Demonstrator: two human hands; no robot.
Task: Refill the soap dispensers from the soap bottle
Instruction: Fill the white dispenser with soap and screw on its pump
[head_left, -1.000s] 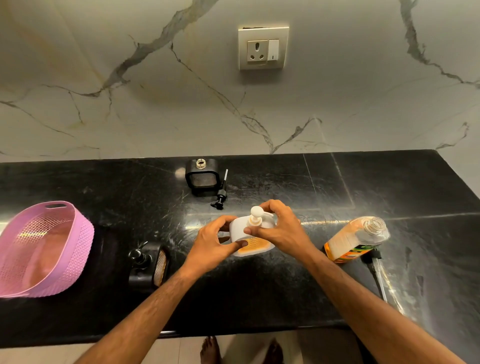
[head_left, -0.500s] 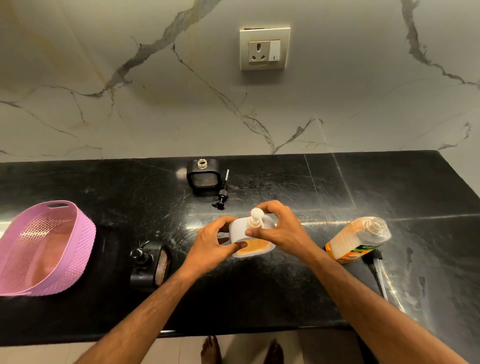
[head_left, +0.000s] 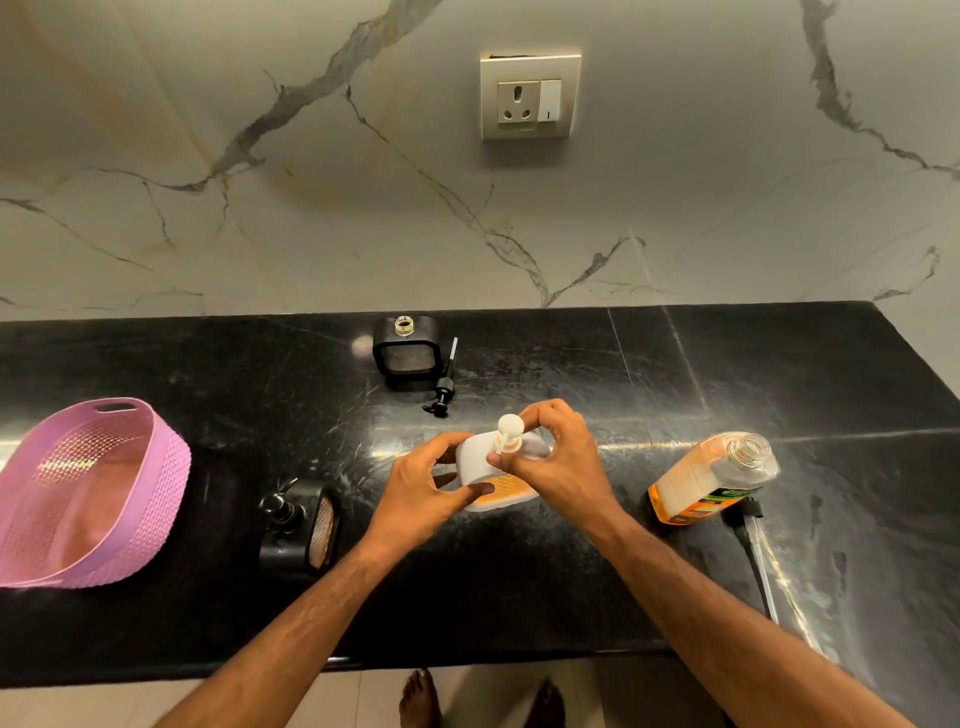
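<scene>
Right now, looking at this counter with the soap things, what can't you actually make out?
- Head view: whether the white dispenser's pump collar is fully screwed on; the right hand covers it.
- The left hand hides that dispenser's left side.
- The soap bottle's label text is too small to read.
- The rear black dispenser's fill level is unclear behind its dark window.
- The pink basket is cut off by the left edge.

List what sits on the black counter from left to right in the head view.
pink basket → black dispenser with its pump on → open black dispenser → loose black pump → white dispenser, held by the left hand and right hand → soap bottle, uncapped
</scene>
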